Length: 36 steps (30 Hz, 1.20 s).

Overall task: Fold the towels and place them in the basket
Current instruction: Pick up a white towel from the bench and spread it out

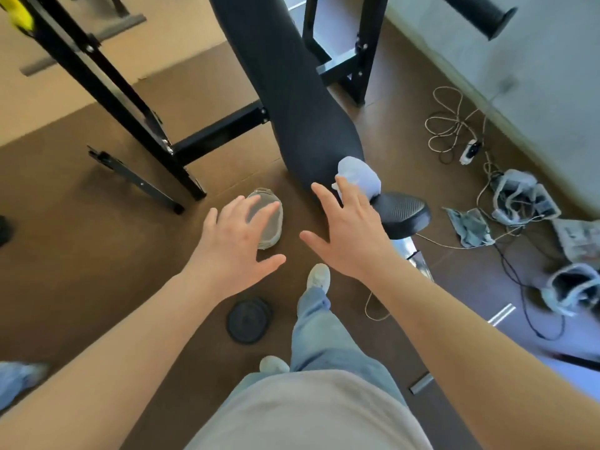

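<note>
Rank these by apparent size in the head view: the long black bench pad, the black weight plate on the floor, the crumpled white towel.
Largest: the bench pad, clearly.
Then the weight plate and the towel, which look alike. One lies on the floor and the other up on the bench, so I leave them unranked.

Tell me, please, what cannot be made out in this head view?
- Towel on the bench: the right hand covers its near edge; contact unclear.
- Grey round thing on the floor: the left hand hides part; basket or not, unclear.
- Pale bundles by the wall: too blurred to tell whether towels.
- Leg at the left edge: cut off by the frame.
</note>
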Motion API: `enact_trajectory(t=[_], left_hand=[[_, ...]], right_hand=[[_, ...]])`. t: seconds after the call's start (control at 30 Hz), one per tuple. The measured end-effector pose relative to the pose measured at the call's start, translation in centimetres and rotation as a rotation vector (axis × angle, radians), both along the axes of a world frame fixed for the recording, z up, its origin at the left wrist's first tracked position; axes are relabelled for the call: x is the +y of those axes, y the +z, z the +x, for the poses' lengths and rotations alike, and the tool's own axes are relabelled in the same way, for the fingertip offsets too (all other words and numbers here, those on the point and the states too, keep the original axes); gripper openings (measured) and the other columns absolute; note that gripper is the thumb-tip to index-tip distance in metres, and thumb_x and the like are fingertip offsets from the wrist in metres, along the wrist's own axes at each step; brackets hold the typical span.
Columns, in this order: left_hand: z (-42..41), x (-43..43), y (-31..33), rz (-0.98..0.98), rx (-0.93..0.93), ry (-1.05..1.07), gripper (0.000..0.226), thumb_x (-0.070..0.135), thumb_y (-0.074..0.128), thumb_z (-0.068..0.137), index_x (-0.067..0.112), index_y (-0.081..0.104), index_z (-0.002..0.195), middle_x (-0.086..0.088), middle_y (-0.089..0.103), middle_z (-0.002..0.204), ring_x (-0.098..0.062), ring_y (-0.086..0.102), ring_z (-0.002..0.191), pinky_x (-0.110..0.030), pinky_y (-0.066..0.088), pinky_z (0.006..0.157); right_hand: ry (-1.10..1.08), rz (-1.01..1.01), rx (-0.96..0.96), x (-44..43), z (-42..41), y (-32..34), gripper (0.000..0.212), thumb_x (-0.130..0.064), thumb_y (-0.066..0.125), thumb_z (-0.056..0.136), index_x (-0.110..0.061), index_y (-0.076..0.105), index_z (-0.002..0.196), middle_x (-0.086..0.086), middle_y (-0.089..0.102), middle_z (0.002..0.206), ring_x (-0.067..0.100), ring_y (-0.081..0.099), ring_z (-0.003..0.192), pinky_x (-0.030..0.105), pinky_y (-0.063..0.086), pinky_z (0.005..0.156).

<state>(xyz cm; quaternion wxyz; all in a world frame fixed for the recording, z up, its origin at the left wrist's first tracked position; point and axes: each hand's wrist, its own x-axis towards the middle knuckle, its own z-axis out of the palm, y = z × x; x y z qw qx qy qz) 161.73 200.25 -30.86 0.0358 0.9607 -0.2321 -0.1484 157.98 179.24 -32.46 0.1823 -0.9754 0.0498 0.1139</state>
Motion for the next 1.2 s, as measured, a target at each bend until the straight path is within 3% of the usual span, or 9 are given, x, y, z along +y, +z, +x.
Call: enact_trajectory(t=[0.3, 0.53, 0.73, 0.9, 1.2], left_hand=[[16.6, -8.3, -0.5, 0.04, -0.011, -0.057, 0.087, 0.072, 0.057, 0.087, 0.043, 0.015, 0.157, 0.004, 0.019, 0.168, -0.023, 0.017, 0.154, -0.053, 0.017, 0.123], [25.0, -12.1, -4.9, 0.036, 0.065, -0.165, 0.086, 0.069, 0.057, 0.088, 0.044, 0.011, 0.157, 0.003, 0.017, 0.168, -0.023, 0.015, 0.154, -0.054, 0.018, 0.125], [30.0, -12.8, -12.3, 0.025, 0.097, -0.359, 0.089, 0.069, 0.059, 0.087, 0.046, 0.008, 0.156, 0.005, 0.014, 0.168, -0.024, 0.012, 0.155, -0.053, 0.014, 0.126], [33.7, -12.3, -19.5, 0.063, 0.097, -0.585, 0.093, 0.071, 0.057, 0.087, 0.044, 0.002, 0.157, 0.001, 0.01, 0.169, -0.027, 0.006, 0.157, -0.054, 0.012, 0.126], [34.4, -15.7, -35.4, -0.078, 0.028, -0.68, 0.091, 0.066, 0.061, 0.087, 0.038, 0.013, 0.159, -0.003, 0.019, 0.167, -0.028, 0.012, 0.156, -0.055, 0.017, 0.124]], right_hand=[[-0.033, -0.021, -0.011, -6.9, 16.3, -1.5, 0.082, -0.068, 0.054, 0.092, -0.038, 0.017, 0.159, 0.007, 0.01, 0.171, 0.033, 0.013, 0.156, 0.058, 0.032, 0.119], [-0.174, 0.011, 0.011, -8.9, 22.7, -4.9, 0.082, -0.067, 0.054, 0.093, -0.037, 0.016, 0.16, 0.006, 0.008, 0.171, 0.032, 0.011, 0.157, 0.053, 0.029, 0.12], [-0.369, 0.023, 0.019, -6.9, 24.5, -11.6, 0.082, -0.066, 0.054, 0.093, -0.037, 0.016, 0.16, 0.008, 0.011, 0.171, 0.031, 0.011, 0.157, 0.057, 0.026, 0.122], [-0.539, 0.015, 0.043, -5.7, 24.2, -19.1, 0.082, -0.065, 0.055, 0.092, -0.035, 0.018, 0.159, 0.008, 0.016, 0.167, 0.031, 0.014, 0.154, 0.06, 0.033, 0.116], [-0.622, -0.063, 0.041, -7.7, 22.7, -34.8, 0.083, -0.064, 0.057, 0.092, -0.035, 0.017, 0.159, 0.008, 0.011, 0.169, 0.034, 0.009, 0.156, 0.061, 0.032, 0.115]])
